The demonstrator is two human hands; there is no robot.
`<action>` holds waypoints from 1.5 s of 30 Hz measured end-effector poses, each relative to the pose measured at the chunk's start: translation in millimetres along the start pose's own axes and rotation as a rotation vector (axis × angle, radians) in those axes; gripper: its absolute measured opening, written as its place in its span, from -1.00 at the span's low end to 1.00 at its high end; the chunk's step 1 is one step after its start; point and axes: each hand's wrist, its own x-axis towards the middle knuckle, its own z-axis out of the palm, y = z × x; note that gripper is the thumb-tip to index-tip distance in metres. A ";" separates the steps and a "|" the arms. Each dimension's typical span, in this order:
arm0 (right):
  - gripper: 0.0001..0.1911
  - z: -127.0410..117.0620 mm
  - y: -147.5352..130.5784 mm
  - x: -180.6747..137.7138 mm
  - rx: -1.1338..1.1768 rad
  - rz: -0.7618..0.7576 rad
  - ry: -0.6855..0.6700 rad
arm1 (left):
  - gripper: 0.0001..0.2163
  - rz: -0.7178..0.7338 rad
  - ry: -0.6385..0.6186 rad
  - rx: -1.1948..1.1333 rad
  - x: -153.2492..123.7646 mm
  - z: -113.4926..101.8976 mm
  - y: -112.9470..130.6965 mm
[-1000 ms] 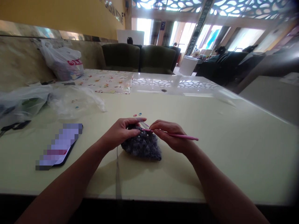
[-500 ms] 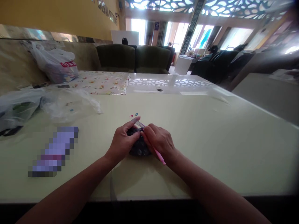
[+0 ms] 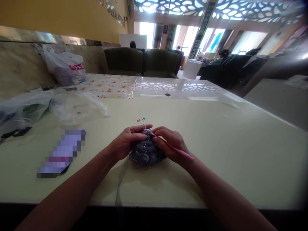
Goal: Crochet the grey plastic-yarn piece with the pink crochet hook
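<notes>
A bumpy grey crocheted piece (image 3: 146, 151) is bulging roundly. A pink hook (image 3: 181, 151) is slanting near its top; grey ribbon yarn (image 3: 119, 184) is trailing at its left.

Left hand (image 3: 128, 141): thumb-and-finger pinch | right hand (image 3: 173, 142): knuckles bent, pinching just beside the left's grip | left forearm (image 3: 79, 179), right forearm (image 3: 221, 189): converging on grips from near side

The left hand (image 3: 127, 141) pinched a grey looped piece (image 3: 145, 152); the right hand (image 3: 173, 142) held a pink hook (image 3: 181, 153) at its top.
Beyond the piece lay a red clip (image 3: 138, 120) and a blue clip (image 3: 143, 119); left of it, a phone (image 3: 64, 150); on its near side, a grey strand (image 3: 120, 181).
</notes>
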 end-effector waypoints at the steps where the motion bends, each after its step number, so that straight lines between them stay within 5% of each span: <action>1: -0.84 -1.7 -0.4 0.7 0.043 0.027 -0.017 | -0.55 0.011 0.014 0.020 0.5 -1.3 0.8; 14: -0.77 -18.2 6.7 7.7 0.406 0.355 -0.173 | -0.64 0.213 0.100 0.451 -1.7 -9.9 9.4; 22: -0.75 -20.0 4.1 9.6 0.434 0.379 -0.193 | -0.66 0.304 0.122 0.542 -1.1 -6.5 6.3; 28: -0.72 0.9 -4.9 2.8 0.305 0.379 0.016 | -0.56 0.145 -0.018 0.284 2.5 -1.6 -7.1; 32: -0.72 3.1 -8.3 1.2 0.238 0.400 0.165 | -0.65 0.193 -0.125 0.616 2.0 -6.3 3.8; 35: -0.71 0.1 -8.4 3.1 0.227 0.409 0.241 | -0.65 0.325 -0.013 0.788 2.9 -11.8 10.4; 42: -0.73 14.0 -9.1 -4.1 0.194 0.280 0.141 | -0.21 0.167 0.008 0.259 2.4 1.3 -10.5; 45: -0.69 16.9 -6.9 -5.9 0.157 0.196 0.099 | -0.22 0.165 0.023 0.237 -0.8 7.5 -12.4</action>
